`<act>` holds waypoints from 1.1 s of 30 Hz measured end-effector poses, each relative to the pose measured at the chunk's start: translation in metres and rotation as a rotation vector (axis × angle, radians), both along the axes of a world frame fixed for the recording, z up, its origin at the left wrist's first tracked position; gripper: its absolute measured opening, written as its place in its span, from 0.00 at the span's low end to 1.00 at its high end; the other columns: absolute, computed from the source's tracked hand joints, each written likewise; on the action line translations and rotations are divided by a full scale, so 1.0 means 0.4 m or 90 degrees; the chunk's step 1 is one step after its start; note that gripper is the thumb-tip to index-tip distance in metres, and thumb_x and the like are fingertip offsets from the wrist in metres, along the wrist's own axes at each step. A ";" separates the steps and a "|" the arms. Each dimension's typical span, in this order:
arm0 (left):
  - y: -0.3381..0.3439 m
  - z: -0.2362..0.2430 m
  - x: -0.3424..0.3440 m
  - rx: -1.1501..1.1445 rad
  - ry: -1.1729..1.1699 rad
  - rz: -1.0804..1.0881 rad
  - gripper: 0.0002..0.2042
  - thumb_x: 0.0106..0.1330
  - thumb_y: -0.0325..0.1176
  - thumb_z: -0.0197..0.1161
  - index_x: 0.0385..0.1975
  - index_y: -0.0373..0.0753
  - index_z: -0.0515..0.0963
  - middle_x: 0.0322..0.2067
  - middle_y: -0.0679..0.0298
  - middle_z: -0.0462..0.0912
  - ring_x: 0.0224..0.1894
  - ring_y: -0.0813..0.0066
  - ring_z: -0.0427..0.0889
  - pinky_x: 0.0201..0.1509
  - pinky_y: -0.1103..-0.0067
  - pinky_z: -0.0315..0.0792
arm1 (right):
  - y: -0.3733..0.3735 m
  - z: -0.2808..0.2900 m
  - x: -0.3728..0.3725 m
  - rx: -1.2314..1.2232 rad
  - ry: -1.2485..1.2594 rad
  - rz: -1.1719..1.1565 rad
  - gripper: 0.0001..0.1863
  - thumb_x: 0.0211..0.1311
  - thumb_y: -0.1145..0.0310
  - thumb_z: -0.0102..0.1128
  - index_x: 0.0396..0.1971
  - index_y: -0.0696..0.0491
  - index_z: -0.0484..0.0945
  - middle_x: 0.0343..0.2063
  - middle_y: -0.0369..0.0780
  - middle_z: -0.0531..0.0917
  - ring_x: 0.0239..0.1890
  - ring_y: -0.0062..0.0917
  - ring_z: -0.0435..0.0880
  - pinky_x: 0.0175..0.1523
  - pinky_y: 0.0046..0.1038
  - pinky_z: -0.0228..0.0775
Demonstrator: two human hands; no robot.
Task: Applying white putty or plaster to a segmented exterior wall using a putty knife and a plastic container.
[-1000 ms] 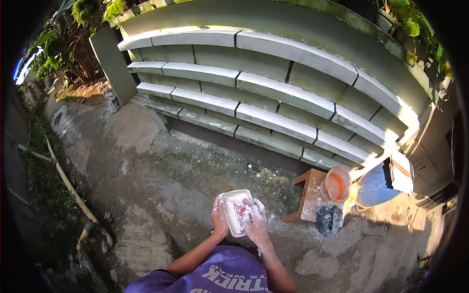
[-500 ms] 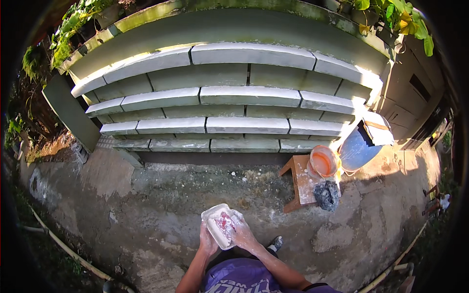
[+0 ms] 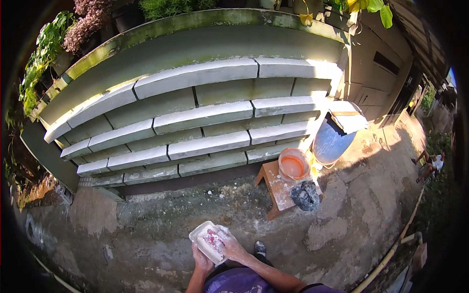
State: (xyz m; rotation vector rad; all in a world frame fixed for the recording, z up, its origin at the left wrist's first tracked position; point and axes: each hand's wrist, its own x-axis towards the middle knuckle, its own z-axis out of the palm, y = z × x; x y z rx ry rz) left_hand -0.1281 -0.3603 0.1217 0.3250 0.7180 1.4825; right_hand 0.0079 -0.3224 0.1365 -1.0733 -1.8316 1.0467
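Observation:
I hold a shallow white tray [image 3: 202,235] tilted over the ground, with red or pink patches amid the white coating inside. My left hand [image 3: 202,258] grips its left and lower side. My right hand [image 3: 232,249], its fingers smeared white, is closed on the tray's right side, with some fingertips over the inside; what lies under them is unclear. Ahead stands a stepped, curved wall with white-coated ledges [image 3: 200,144] between greenish faces.
At the right, a wooden stand [image 3: 272,190] bears an orange bucket [image 3: 293,163] and a dark crumpled bag [image 3: 305,196]. Behind is a blue barrel [image 3: 332,144] with boards atop. Another person [image 3: 430,168] is at the far right. Pipes [image 3: 391,256] edge the concrete path.
The view has swung rightward, bringing more of the right path and the other person into sight. The tray in my hands sits lower in the picture; both hands still hold it.

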 end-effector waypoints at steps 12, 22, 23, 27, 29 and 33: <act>0.132 -0.007 0.279 -0.007 0.042 -0.002 0.32 0.70 0.59 0.39 0.64 0.41 0.61 0.59 0.57 0.71 0.59 0.59 0.72 0.63 0.63 0.68 | 0.148 -0.096 0.273 -0.022 0.051 -0.036 0.21 0.61 0.69 0.50 0.54 0.60 0.73 0.56 0.52 0.72 0.61 0.44 0.68 0.65 0.37 0.59; 0.195 -0.012 0.403 0.052 0.020 0.017 0.34 0.69 0.61 0.38 0.66 0.41 0.59 0.61 0.56 0.69 0.61 0.57 0.71 0.65 0.62 0.66 | 0.214 -0.230 0.346 -0.041 0.014 0.014 0.24 0.61 0.68 0.49 0.58 0.59 0.69 0.57 0.52 0.71 0.61 0.44 0.68 0.66 0.38 0.59; 0.188 -0.019 0.395 0.050 0.023 0.050 0.34 0.69 0.61 0.38 0.66 0.41 0.59 0.61 0.56 0.69 0.61 0.57 0.71 0.65 0.62 0.66 | 0.217 -0.209 0.342 -0.043 0.015 0.048 0.24 0.61 0.68 0.49 0.58 0.59 0.69 0.57 0.52 0.71 0.61 0.44 0.68 0.66 0.38 0.59; 0.192 -0.074 0.357 -0.024 0.059 0.079 0.33 0.70 0.59 0.37 0.65 0.40 0.59 0.62 0.57 0.68 0.62 0.57 0.69 0.66 0.61 0.64 | 0.252 -0.147 0.366 -0.172 0.093 0.016 0.19 0.64 0.69 0.49 0.53 0.59 0.73 0.49 0.46 0.79 0.51 0.32 0.78 0.57 0.31 0.67; 0.191 -0.067 0.332 -0.019 0.052 0.098 0.33 0.70 0.59 0.38 0.65 0.39 0.59 0.62 0.57 0.68 0.62 0.57 0.69 0.66 0.61 0.64 | 0.257 -0.131 0.363 -0.221 0.082 0.014 0.19 0.64 0.70 0.49 0.53 0.59 0.73 0.46 0.45 0.80 0.48 0.28 0.79 0.55 0.29 0.68; 0.205 -0.081 0.258 -0.045 0.010 0.107 0.32 0.70 0.58 0.38 0.65 0.40 0.60 0.61 0.57 0.69 0.62 0.57 0.69 0.66 0.61 0.63 | 0.293 -0.111 0.329 -0.213 0.156 -0.115 0.17 0.64 0.73 0.47 0.51 0.60 0.72 0.43 0.43 0.80 0.47 0.27 0.77 0.54 0.29 0.67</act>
